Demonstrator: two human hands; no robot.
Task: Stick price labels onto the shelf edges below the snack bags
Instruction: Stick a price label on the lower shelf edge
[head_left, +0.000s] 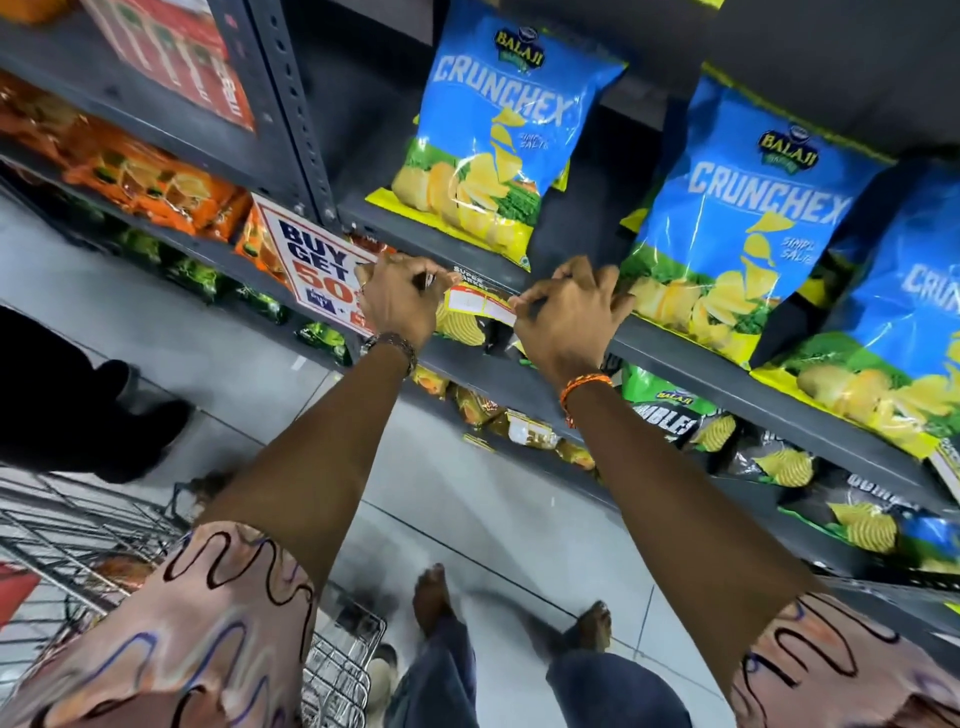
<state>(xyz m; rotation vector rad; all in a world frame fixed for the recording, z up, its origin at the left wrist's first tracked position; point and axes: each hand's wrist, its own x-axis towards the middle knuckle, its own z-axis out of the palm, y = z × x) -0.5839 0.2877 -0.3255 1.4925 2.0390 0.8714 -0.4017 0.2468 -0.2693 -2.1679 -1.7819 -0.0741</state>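
A white price label (480, 304) with red edging is stretched between my two hands against the grey shelf edge (691, 358). My left hand (400, 301) pinches its left end and my right hand (566, 312) pinches its right end. Just above the label stands a blue Crunchex snack bag (493, 130). To its right, a second blue Crunchex bag (743, 218) leans on the same shelf. Part of the label's left end is hidden behind my left fingers.
A white "BUY GET 50" promo sign (311, 260) hangs left of my left hand. Orange snack bags (156, 176) fill the left shelf, dark and green bags (670, 415) the shelf below. A wire cart (78, 530) stands at lower left, beside another person's dark shoes (130, 415).
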